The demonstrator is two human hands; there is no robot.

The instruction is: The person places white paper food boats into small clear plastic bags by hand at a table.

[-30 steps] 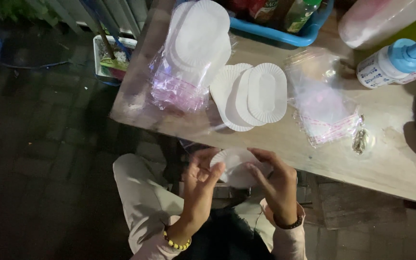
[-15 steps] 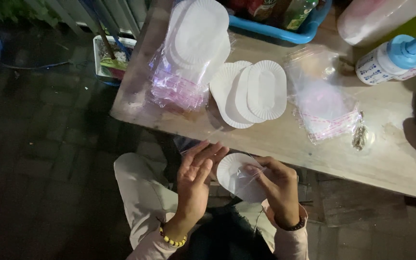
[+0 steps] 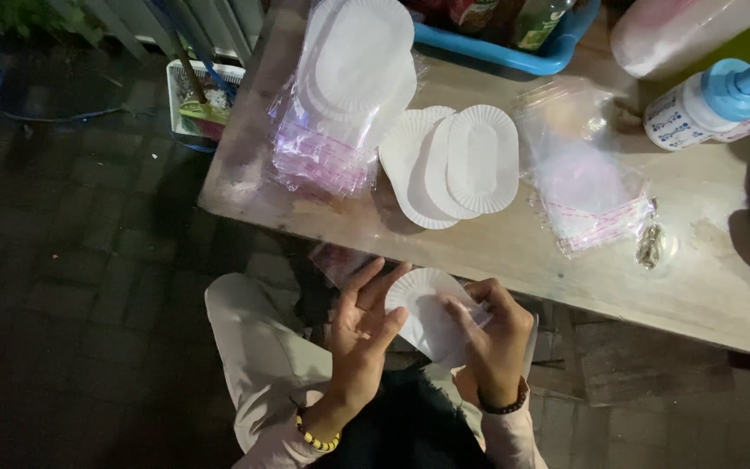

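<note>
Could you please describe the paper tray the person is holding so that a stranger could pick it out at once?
Start at the wooden table and drop below its near edge to the person's lap. There the right hand grips a white oval paper tray; unlike the trays lying on the table, it is off the table.

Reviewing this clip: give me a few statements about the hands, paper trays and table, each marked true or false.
1. The right hand grips a white oval paper tray. True.
2. The left hand is closed in a fist. False: its palm is open, fingers spread beside the tray.
3. Loose white oval paper trays lie overlapping on the wooden table. True.
4. The blue-capped white bottle stands upright. False: it lies on its side.
5. A bagged stack of white trays sits left of the loose ones. True.
</note>
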